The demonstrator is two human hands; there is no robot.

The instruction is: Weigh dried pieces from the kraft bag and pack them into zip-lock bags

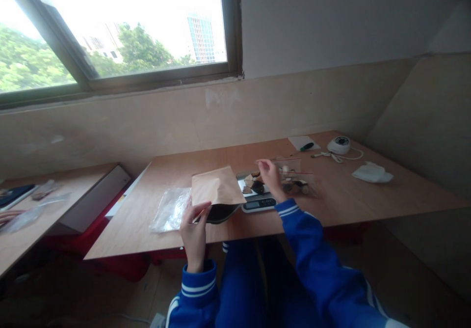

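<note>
My left hand grips the rim of a brown kraft paper bag, fingers pinched on its edge. The bag lies tilted, its dark mouth gaping towards me. Over a digital scale my right hand is closed in a pinch; whatever sits between the fingertips is too small to make out. Dark and tan irregular pieces lie on the scale's plate. Just right of them are clear zip bags with red strips, holding similar pieces. Part of the scale is hidden behind the paper bag and my right hand.
Left of the paper bag lies a clear plastic bag. Farther back are a green-and-black screwdriver on white paper, a white dome camera with its cable, and a crumpled white bag. Another person's hand rests at the left table.
</note>
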